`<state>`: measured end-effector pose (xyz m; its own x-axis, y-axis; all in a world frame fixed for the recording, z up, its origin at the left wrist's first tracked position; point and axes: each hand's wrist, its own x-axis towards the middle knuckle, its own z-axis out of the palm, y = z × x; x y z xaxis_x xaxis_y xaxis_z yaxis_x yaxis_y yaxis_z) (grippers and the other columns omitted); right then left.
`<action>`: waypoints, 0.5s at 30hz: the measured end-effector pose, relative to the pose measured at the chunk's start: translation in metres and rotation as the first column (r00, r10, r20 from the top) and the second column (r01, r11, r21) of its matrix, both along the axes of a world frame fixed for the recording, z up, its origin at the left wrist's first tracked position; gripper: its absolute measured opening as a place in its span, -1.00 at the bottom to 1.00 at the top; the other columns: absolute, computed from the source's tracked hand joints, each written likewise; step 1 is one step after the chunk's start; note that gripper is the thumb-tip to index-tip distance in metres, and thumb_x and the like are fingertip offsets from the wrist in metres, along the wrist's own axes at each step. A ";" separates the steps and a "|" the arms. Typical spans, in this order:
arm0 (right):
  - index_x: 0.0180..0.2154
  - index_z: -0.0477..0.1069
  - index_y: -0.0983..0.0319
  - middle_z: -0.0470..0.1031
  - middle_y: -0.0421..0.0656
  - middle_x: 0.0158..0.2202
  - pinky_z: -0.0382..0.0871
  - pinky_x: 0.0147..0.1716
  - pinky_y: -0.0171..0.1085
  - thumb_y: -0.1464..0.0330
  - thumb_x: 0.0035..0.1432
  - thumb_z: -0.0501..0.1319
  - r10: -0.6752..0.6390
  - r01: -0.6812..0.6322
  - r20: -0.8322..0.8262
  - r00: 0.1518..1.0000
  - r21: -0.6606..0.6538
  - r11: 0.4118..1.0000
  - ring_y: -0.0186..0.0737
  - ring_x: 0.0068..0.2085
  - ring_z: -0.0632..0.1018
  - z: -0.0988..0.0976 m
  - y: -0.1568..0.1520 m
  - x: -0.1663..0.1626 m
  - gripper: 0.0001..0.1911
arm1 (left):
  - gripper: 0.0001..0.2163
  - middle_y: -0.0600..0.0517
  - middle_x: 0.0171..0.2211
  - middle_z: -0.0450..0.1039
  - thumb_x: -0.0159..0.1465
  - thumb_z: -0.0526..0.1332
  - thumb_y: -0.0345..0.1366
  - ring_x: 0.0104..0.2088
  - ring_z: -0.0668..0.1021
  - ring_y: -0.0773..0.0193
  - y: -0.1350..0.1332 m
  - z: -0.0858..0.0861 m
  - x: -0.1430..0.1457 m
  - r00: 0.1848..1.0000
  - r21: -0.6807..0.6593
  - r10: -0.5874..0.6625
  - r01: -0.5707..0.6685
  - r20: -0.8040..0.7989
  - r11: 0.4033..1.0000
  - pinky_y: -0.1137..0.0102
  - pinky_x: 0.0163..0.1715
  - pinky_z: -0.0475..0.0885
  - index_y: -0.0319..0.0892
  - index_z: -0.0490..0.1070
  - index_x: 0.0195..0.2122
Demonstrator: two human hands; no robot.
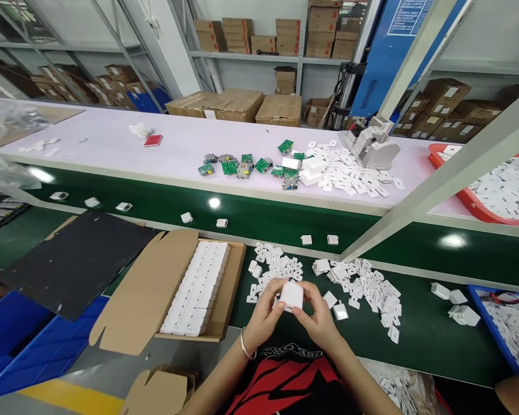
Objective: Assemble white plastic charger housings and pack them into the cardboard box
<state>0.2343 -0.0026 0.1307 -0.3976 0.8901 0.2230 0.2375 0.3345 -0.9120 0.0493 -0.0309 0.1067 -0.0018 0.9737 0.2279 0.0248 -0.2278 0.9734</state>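
A small white square plastic housing (pixel 292 295) is held up in front of my chest between both hands. My left hand (pixel 267 306) grips its left side with thumb and fingers, and my right hand (pixel 315 314) grips its right side. Just behind my hands, a heap of flat white plates (pixel 281 266) lies on the green bench. More white plates (pixel 372 291) spread to the right of my right hand, with a few white housings (pixel 339 311) beside them. Left of my hands, an open cardboard box (pixel 237 288) holds rows of white housings (pixel 196 288).
On the raised shelf (pixel 173 167) sit green circuit boards (pixel 230 167), a pile of white plates (pixel 350 170) and a metal fixture (pixel 372 144). A white post (pixel 415 199) slants across the right side. A blue tray (pixel 493 328) and red tray (pixel 467 204) hold white parts. A blue bin (pixel 38 357) stands left.
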 end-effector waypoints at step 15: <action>0.27 0.34 0.13 0.44 0.06 0.07 0.63 -0.06 0.00 0.55 0.28 0.20 0.214 -0.374 0.433 0.876 0.327 0.868 0.00 -0.04 0.58 -0.044 0.002 -0.038 -0.45 | -0.53 -0.01 -0.13 0.51 0.24 0.31 -0.36 -0.23 0.58 0.21 -0.027 -0.025 -0.023 0.972 -0.357 0.149 -0.206 -0.181 0.911 0.22 -0.10 0.54 -0.16 0.28 0.18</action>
